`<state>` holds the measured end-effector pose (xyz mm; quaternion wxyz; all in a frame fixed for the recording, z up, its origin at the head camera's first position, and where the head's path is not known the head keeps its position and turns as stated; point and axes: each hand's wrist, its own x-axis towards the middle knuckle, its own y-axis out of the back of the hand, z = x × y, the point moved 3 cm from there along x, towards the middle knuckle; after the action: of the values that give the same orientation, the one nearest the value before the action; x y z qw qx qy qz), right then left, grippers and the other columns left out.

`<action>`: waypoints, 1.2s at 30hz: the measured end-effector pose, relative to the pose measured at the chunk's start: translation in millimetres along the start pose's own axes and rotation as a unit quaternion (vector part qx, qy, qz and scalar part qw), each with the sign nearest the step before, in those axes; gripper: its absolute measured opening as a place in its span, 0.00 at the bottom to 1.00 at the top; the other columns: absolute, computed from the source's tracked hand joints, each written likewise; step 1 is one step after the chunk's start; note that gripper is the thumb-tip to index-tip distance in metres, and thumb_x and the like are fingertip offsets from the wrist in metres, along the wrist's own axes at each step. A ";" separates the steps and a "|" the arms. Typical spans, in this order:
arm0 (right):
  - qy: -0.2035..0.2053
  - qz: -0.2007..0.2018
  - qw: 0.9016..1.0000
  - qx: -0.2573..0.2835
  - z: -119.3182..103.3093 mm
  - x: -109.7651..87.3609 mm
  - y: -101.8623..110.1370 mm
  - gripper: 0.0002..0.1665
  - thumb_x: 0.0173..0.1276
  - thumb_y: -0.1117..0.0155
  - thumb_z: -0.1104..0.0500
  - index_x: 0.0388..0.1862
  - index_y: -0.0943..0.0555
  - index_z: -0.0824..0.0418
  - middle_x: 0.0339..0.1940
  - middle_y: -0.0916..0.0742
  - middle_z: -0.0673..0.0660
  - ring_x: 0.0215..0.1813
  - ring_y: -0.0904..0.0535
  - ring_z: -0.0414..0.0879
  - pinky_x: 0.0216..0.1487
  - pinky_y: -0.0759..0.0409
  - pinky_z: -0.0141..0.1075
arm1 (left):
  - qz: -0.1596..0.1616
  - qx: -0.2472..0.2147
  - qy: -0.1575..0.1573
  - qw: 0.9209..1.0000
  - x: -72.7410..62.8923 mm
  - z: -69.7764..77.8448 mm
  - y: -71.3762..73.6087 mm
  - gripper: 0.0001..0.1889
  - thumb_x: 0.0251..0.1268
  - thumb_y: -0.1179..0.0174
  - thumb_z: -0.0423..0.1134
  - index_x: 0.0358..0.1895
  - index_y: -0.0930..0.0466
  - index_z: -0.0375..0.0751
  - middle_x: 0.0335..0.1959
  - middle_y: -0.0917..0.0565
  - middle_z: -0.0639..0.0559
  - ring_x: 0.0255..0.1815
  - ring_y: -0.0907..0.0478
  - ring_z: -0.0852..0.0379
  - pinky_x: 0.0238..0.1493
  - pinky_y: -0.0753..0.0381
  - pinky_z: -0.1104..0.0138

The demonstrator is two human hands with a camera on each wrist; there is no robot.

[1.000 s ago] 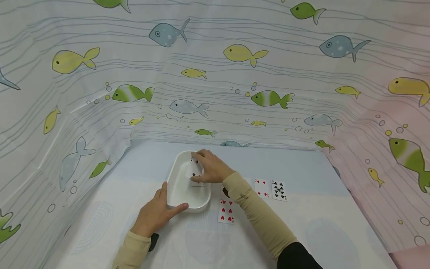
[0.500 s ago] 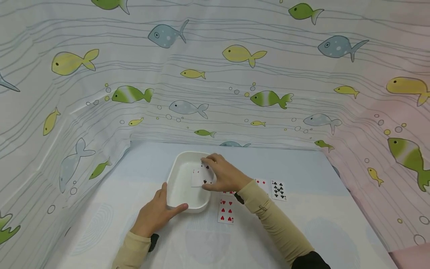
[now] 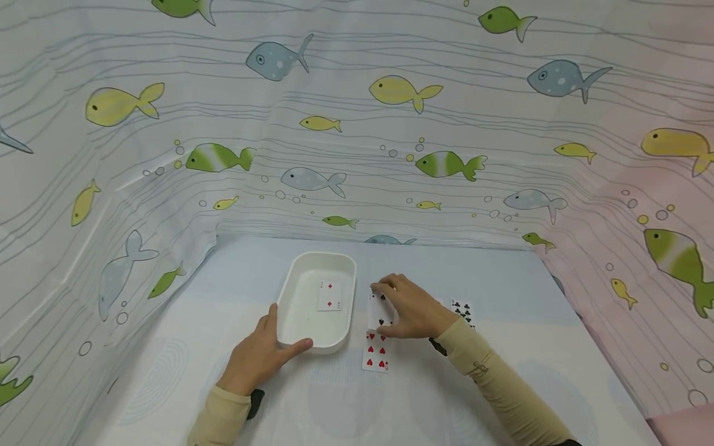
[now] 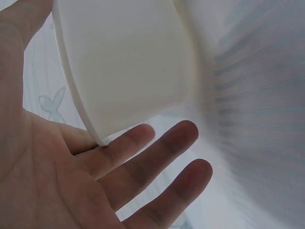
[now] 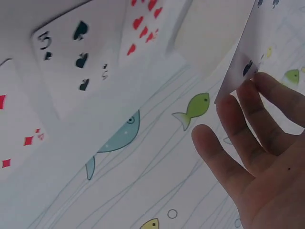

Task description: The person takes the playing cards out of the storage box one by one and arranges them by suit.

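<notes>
My left hand (image 3: pixel 253 356) rests at the near left corner of a white plastic tray (image 3: pixel 295 272), its thumb on the near rim and its fingers along the left side. In the left wrist view, the fingers are extended beside the tray's corner. A two of diamonds card (image 3: pixel 330 296) lies face up inside the tray. Right of the tray, my right hand (image 3: pixel 415 308) holds a spades playing card (image 3: pixel 379 311) by its ends between thumb and fingers. That card overlaps the top of a hearts card (image 3: pixel 375 353) in the head view.
A clubs card (image 3: pixel 462 311) lies partly hidden behind the right hand. A five of spades (image 5: pixel 78 57), a hearts card (image 5: pixel 143 24) and a diamonds card (image 5: pixel 16 121) show in the right wrist view. Fish-patterned cloth walls (image 3: pixel 357 186) enclose the table.
The right hand has carried the spades card out of the tray to the right, above the hearts cards. The two of diamonds in the tray is now uncovered. The left hand stays put.
</notes>
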<state>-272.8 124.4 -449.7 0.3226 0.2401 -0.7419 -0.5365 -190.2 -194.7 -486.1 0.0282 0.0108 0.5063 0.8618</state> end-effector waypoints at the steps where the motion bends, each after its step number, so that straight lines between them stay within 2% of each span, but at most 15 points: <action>1: 0.000 -0.002 1.000 -0.002 1.1 -4.8 -0.6 0.49 0.54 0.23 0.39 0.71 0.27 0.59 0.63 0.23 0.54 0.60 0.27 0.47 0.60 0.23 0.42 | 0.000 0.001 0.000 1.000 -0.1 -0.1 0.1 0.66 0.57 0.45 0.79 0.79 0.56 0.25 0.72 0.34 0.28 0.61 0.23 0.34 0.54 0.23 0.44; 6: -0.018 -0.031 0.999 -0.003 5.9 -29.1 -6.5 0.48 0.54 0.22 0.40 0.70 0.26 0.59 0.62 0.23 0.55 0.60 0.27 0.49 0.59 0.23 0.46 | 0.001 -0.001 -0.001 1.000 -0.5 0.3 0.8 0.65 0.58 0.44 0.78 0.79 0.56 0.25 0.72 0.34 0.28 0.61 0.23 0.34 0.55 0.23 0.44; 9: -0.029 -0.056 0.998 0.002 8.7 -42.8 -12.6 0.47 0.55 0.22 0.42 0.70 0.26 0.60 0.62 0.23 0.56 0.62 0.27 0.52 0.63 0.26 0.49 | 0.001 -0.003 -0.004 1.000 -0.5 0.8 1.0 0.65 0.58 0.44 0.78 0.79 0.56 0.25 0.72 0.34 0.28 0.61 0.23 0.34 0.54 0.23 0.44; 11: -0.034 -0.070 0.997 0.000 10.3 -50.3 -16.0 0.47 0.55 0.22 0.42 0.70 0.26 0.60 0.62 0.23 0.57 0.63 0.27 0.53 0.66 0.28 0.50 | 0.002 -0.004 -0.004 1.000 -0.5 0.9 1.3 0.65 0.58 0.44 0.78 0.79 0.56 0.24 0.72 0.34 0.27 0.61 0.23 0.33 0.54 0.23 0.44; 15: -0.043 -0.089 0.995 -0.008 12.4 -60.9 -21.1 0.47 0.54 0.22 0.40 0.69 0.26 0.59 0.61 0.23 0.57 0.62 0.26 0.53 0.65 0.28 0.51 | 0.004 -0.002 -0.005 1.000 -0.3 0.2 1.6 0.65 0.58 0.44 0.78 0.79 0.56 0.24 0.71 0.34 0.27 0.61 0.23 0.33 0.53 0.22 0.44; 17: -0.046 -0.093 0.995 -0.005 12.6 -64.0 -22.6 0.48 0.53 0.22 0.40 0.69 0.25 0.59 0.61 0.23 0.56 0.59 0.25 0.52 0.61 0.25 0.50 | 0.006 -0.003 -0.005 1.000 0.1 -0.3 1.6 0.65 0.58 0.44 0.78 0.79 0.56 0.24 0.71 0.33 0.27 0.60 0.23 0.34 0.52 0.22 0.44; 23: -0.042 -0.101 0.994 0.014 12.3 -69.7 -29.9 0.48 0.51 0.20 0.40 0.68 0.24 0.59 0.60 0.23 0.55 0.57 0.26 0.49 0.58 0.24 0.48 | 0.004 -0.003 -0.004 1.000 -0.2 -1.3 1.3 0.65 0.58 0.45 0.79 0.79 0.56 0.25 0.71 0.34 0.28 0.61 0.23 0.34 0.53 0.22 0.44; 36: -0.046 -0.119 0.992 -0.001 10.9 -74.7 -38.0 0.46 0.53 0.23 0.39 0.69 0.24 0.58 0.60 0.25 0.53 0.53 0.26 0.47 0.55 0.24 0.47 | 0.004 -0.005 -0.006 1.000 -0.7 -0.7 0.6 0.65 0.58 0.44 0.78 0.79 0.56 0.25 0.72 0.34 0.29 0.60 0.23 0.34 0.52 0.22 0.44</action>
<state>-230.0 172.1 -504.7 0.2219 0.3014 -0.7219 -0.5821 -189.6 -195.6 -485.9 0.0276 0.0177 0.5019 0.8643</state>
